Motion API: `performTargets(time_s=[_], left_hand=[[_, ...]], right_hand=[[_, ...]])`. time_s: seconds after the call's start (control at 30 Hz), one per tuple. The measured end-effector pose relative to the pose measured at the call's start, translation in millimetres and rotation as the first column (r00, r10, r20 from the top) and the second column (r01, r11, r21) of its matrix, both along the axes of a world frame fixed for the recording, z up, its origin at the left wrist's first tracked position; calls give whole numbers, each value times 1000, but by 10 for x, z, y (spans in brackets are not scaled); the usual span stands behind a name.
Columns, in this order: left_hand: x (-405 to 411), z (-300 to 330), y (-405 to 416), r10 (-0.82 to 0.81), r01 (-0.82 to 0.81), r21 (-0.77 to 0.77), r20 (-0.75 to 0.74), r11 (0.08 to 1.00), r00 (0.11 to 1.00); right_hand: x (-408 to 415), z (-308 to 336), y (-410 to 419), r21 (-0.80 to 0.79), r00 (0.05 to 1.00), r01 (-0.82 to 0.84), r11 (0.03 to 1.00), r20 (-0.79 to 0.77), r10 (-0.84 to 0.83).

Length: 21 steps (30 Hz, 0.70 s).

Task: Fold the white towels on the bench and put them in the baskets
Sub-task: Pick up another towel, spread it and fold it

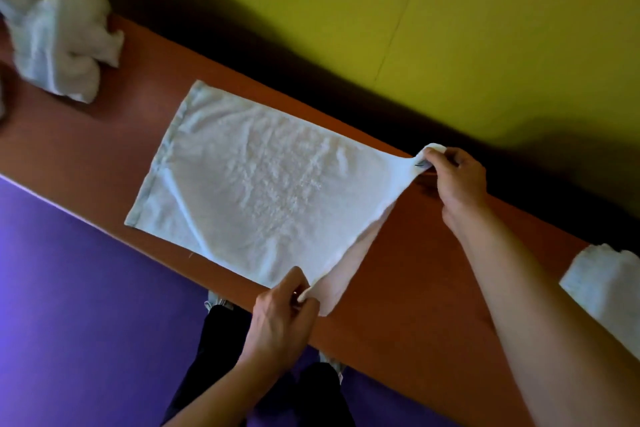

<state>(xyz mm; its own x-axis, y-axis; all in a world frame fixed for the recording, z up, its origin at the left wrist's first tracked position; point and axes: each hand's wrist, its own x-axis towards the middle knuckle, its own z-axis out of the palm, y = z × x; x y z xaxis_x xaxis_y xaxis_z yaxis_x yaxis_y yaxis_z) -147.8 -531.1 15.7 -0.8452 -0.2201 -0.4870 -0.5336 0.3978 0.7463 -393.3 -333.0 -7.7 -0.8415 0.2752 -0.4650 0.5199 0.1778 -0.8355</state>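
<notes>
2 hands lift 1 edge of a white towel on the bench

The white towel (249, 184) lies flat on the orange bench (415, 288), in the middle of the view. The left hand (282, 319) pinches its corner at 6 o'clock, and the right hand (457, 180) pinches its corner at 3 o'clock. The towel looks soft, light and floppy, so corners seem the best places to hold. A crumpled pile of towels (62, 45) sits at 10 o'clock, and a folded towel (606, 284) at 4 o'clock. No baskets show here.
</notes>
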Motion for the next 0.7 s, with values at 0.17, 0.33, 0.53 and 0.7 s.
performTargets(time_s=[0.17,0.33,0.53,0.7], left_hand=[[-10,276,-722,127,-125,37,-51,991,991],[22,308,-1406,211,-210,20,-65,978,975],[-6,193,-2166,291,-294,23,90,956,953],[-56,-147,-2710,261,-234,-143,213,962,942]], right_hand=[[-214,176,-1020,-71,998,-61,996,2,61],[-351,221,-2034,-114,997,-82,990,7,83],[-455,105,-3054,-123,993,-107,987,34,112],[-467,-124,-3697,-27,984,-170,985,49,172]])
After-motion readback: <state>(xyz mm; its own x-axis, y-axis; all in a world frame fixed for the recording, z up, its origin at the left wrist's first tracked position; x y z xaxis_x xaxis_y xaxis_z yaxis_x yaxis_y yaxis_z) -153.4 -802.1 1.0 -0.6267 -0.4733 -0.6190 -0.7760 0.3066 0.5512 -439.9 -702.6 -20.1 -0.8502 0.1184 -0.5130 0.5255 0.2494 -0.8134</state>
